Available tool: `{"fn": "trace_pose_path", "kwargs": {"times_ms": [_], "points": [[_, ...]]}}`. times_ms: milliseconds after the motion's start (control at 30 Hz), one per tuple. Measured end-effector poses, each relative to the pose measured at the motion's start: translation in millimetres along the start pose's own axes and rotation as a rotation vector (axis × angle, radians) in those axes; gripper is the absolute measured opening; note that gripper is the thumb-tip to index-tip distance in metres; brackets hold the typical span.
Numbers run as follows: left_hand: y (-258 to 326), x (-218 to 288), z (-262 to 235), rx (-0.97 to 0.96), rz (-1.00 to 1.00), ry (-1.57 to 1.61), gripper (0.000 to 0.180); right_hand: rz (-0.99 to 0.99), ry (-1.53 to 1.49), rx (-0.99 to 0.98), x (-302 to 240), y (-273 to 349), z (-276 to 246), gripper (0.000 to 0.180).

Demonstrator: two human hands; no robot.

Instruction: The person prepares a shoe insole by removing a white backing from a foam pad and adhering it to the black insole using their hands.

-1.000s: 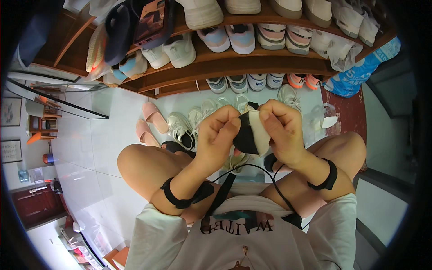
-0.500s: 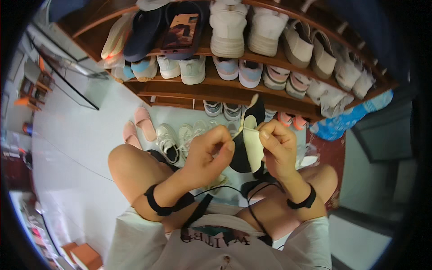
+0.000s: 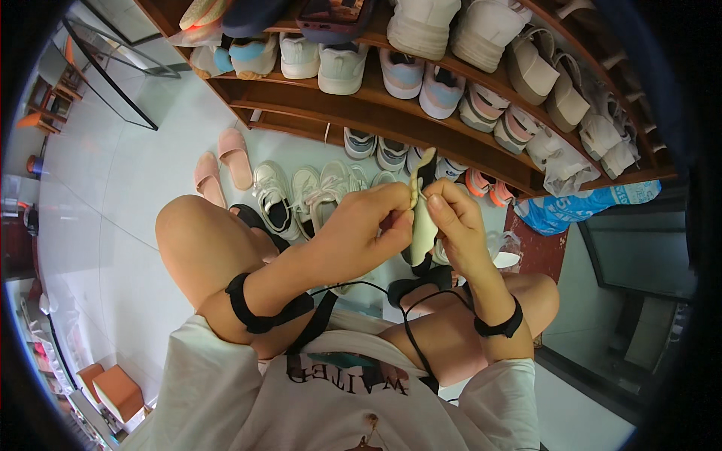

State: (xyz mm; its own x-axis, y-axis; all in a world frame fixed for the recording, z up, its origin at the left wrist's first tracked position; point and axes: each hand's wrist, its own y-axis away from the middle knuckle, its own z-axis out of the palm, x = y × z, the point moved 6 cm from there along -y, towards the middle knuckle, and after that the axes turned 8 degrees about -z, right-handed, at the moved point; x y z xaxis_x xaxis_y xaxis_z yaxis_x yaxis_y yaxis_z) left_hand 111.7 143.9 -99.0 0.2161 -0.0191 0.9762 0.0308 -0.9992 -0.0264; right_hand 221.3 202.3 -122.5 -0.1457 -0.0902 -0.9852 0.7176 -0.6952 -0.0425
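Note:
A flat, bendy insole (image 3: 423,229), pale cream with black parts, stands on edge between my hands, above my knees. My right hand (image 3: 457,229) pinches its right side between thumb and fingers. Against its left edge is my left hand (image 3: 368,219), fingers curled in and thumb pressed to them. Whatever lies in that left pinch is hidden or too small to make out. Below and beyond the hands, white lace-up sneakers (image 3: 272,197) stand on the floor, partly covered by my left hand and forearm.
A brown wooden shoe rack (image 3: 361,124) full of shoes spans the far side. Pink slippers (image 3: 235,159) lie at the left. On the right are a blue plastic bag (image 3: 560,213) and a dark red mat (image 3: 538,252). A black cable (image 3: 353,283) crosses my lap.
My left hand has come right, from apart to touching the insole's edge. The insole has turned, showing less of its black side. The view has shifted, with the rack higher in the picture.

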Motion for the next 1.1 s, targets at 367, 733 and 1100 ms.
{"fn": "trace_pose_path", "kwargs": {"times_ms": [367, 733, 1100], "points": [[-0.3, -2.1, 8.5, -0.041, 0.067, -0.284, 0.009, 0.113, 0.279, -0.030, 10.3, 10.9, -7.3, 0.011], [-0.4, -34.0, 30.6, -0.240, -0.441, 0.211, 0.037, -0.087, 0.466, -0.007, 7.3, 24.3, -11.9, 0.008], [-1.8, -47.6, 35.9, -0.507, -0.530, 0.054, 0.020, 0.116, 0.299, -0.090, 29.0, 35.6, -15.5, 0.008]]}}
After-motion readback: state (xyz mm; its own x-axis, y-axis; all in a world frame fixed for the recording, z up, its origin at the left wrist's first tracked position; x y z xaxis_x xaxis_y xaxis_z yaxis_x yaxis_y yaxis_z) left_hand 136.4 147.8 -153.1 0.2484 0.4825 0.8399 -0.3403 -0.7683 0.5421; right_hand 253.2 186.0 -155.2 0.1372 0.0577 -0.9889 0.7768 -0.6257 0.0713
